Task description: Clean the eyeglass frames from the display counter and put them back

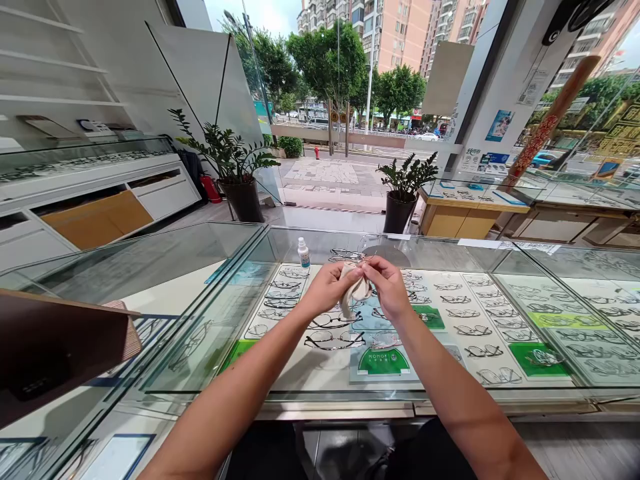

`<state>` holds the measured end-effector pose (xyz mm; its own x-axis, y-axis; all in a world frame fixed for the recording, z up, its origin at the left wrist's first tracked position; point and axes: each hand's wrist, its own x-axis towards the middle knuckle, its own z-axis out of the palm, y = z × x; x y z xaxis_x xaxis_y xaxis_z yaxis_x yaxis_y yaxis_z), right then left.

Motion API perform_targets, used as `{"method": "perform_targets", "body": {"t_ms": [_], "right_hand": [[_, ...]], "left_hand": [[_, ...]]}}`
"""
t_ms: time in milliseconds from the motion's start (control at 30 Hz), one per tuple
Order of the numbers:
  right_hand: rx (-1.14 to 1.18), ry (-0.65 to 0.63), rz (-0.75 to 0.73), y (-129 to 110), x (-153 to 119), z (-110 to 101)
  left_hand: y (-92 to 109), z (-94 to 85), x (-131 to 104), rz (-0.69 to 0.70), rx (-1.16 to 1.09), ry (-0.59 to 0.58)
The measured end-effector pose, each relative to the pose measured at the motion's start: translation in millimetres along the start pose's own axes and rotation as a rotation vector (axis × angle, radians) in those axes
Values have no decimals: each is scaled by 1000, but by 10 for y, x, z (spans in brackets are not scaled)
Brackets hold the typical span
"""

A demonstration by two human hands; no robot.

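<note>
Cream cloth (358, 291) is bunched up right in the grip, and I see it held above the glass case (330, 398). The left hand (331, 283) is closed on it with thumb and fingers, and its loose end hangs down below. The right hand (386, 285) pinches at its top edge, tips close to the left hand's tips. I think they meet like this so both can hold one small spot. Maybe some small thing is tucked in the folds, but the fingers hide it, so I can't tell.

Just left of the grip and a bit past it, a small white bottle (303, 253) stands upright, I guess to be easy to reach. Its words are too small for me to read. Under and around the grip, glasses (473, 330) lie in rows, likely so each one can be seen from above. Nearer the body than the grip is a green card (383, 362). The right arm (457, 393) covers some of what lies beside it. Past the grip, a dark round mat (397, 257) is partly hidden by the right hand. Far left of the grip, a brown box (60, 347) is cut off by the edge of my view.
</note>
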<state>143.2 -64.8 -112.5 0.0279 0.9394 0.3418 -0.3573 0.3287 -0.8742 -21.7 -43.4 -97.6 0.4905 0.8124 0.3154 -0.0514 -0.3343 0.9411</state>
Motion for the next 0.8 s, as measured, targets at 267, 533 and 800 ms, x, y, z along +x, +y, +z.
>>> {"method": "perform_targets", "body": {"t_ms": [267,533,800], "right_hand": [[7,35,10,-4,12,-34],[85,18,51,56,1,12],[68,96,-36,-45,51,-31]], "left_hand": [[137,-78,-32,-15,9,-136],[33,32,-12,28,87,106],[41,-64,31,34,94,296]]}}
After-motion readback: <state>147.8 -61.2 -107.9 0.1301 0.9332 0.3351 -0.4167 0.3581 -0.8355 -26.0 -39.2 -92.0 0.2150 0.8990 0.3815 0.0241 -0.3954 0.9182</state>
